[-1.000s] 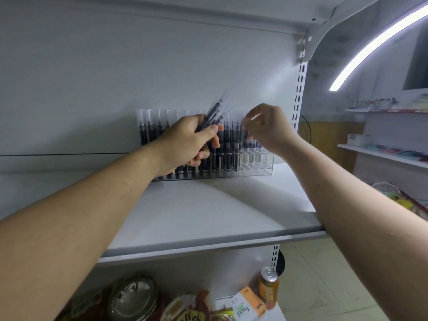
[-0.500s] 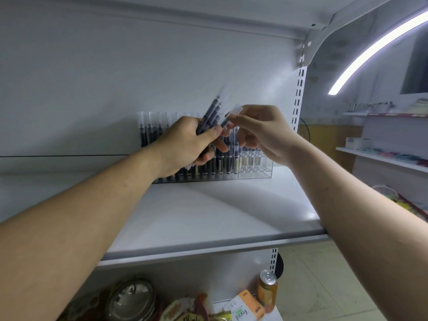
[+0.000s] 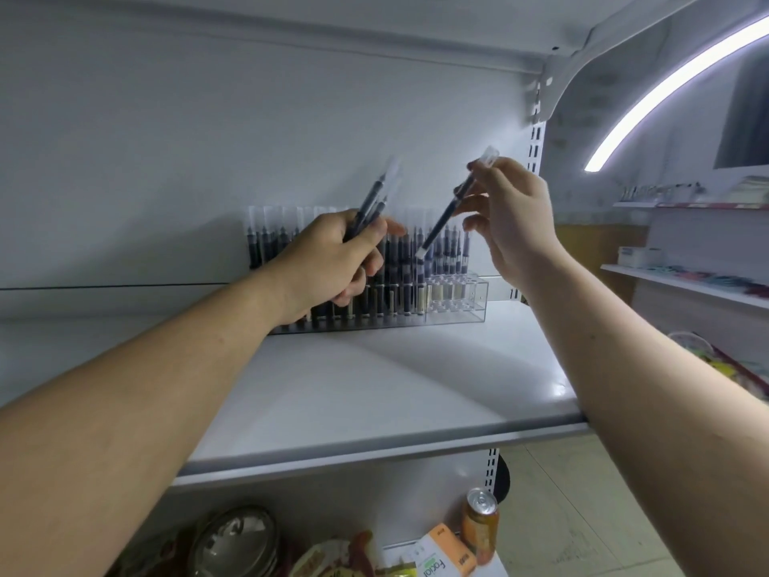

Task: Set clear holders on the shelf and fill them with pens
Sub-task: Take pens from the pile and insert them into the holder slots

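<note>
- Already the holder (image 3: 455,310) sits on the shelf (image 3: 374,389), mostly filled; right-end slots (image 3: 451,285) lie empty.
- To place: the left hand (image 3: 328,260) grips spare pens (image 3: 372,200); the right hand (image 3: 516,231) pinches one pen (image 3: 445,218).

Here's the white shelf (image 3: 374,389), a flat board with a grey front lip and light glancing off its right side. Right at the back, against the wall panel (image 3: 208,160), a clear holder (image 3: 455,304) stands on it. It's packed with dark pens (image 3: 399,260), upright in rows with their pale caps up. At its right end the front tubes show through clear.
</note>
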`<action>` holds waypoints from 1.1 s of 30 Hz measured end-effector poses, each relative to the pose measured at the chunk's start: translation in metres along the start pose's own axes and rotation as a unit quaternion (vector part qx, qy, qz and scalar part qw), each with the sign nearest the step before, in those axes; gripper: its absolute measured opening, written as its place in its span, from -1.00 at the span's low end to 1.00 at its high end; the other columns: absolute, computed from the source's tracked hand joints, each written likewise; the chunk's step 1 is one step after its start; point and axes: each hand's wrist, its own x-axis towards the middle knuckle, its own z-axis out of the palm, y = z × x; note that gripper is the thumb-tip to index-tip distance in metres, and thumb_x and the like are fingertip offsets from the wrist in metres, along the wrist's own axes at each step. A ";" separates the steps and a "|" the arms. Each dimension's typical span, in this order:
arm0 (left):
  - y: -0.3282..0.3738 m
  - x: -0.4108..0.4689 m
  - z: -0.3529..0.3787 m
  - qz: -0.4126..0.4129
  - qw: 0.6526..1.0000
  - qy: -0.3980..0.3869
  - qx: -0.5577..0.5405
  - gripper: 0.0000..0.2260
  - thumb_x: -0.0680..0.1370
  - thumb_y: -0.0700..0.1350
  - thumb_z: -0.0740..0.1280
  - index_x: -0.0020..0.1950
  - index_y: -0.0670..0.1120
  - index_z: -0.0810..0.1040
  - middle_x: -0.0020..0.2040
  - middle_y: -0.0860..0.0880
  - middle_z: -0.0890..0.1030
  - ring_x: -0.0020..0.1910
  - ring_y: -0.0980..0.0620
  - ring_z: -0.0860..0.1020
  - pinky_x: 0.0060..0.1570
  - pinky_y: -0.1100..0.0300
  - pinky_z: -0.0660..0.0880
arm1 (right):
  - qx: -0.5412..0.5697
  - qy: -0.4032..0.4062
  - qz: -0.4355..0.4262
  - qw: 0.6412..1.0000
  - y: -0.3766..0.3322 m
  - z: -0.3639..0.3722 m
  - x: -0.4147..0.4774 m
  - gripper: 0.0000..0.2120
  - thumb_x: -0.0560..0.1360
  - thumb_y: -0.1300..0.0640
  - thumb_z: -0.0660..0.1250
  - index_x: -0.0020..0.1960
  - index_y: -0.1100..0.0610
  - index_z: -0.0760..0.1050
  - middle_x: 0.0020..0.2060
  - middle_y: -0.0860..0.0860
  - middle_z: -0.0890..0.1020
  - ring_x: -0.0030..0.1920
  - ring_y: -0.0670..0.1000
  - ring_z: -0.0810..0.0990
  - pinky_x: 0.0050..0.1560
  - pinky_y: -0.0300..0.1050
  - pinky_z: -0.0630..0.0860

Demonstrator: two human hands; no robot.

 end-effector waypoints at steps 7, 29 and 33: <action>-0.001 0.001 0.000 -0.016 1.000 -0.002 -0.006 -0.74 0.77 0.00 0.14 0.29 -0.04 0.58 -0.36 0.08 0.30 -0.44 0.07 0.17 -0.49 0.21 0.16 | -0.222 0.006 -0.070 0.973 0.012 -0.003 0.002 -0.91 0.71 0.11 0.28 0.05 0.10 0.51 -0.15 0.11 0.72 -0.29 0.01 0.74 -0.33 -0.17 0.51; -0.003 0.003 0.001 -0.011 1.000 -0.017 0.007 -0.76 0.76 -0.13 0.17 0.21 -0.19 0.60 -0.11 -0.11 0.50 -0.35 0.06 0.36 -0.40 0.19 0.34 | -0.408 -0.139 -0.012 0.903 0.023 0.002 -0.011 -0.85 0.67 0.07 0.35 0.13 0.14 0.59 -0.24 0.02 0.74 -0.34 -0.12 0.70 -0.29 -0.13 0.66; -0.003 0.002 0.003 -0.008 1.000 -0.014 0.023 -0.77 0.76 -0.14 0.18 0.20 -0.19 0.61 -0.12 -0.10 0.53 -0.34 0.08 0.40 -0.39 0.20 0.38 | -0.383 -0.071 -0.052 0.919 0.020 -0.003 -0.005 -0.80 0.65 0.06 0.37 0.17 0.16 0.57 -0.19 0.00 0.71 -0.19 -0.01 0.72 -0.08 -0.03 0.68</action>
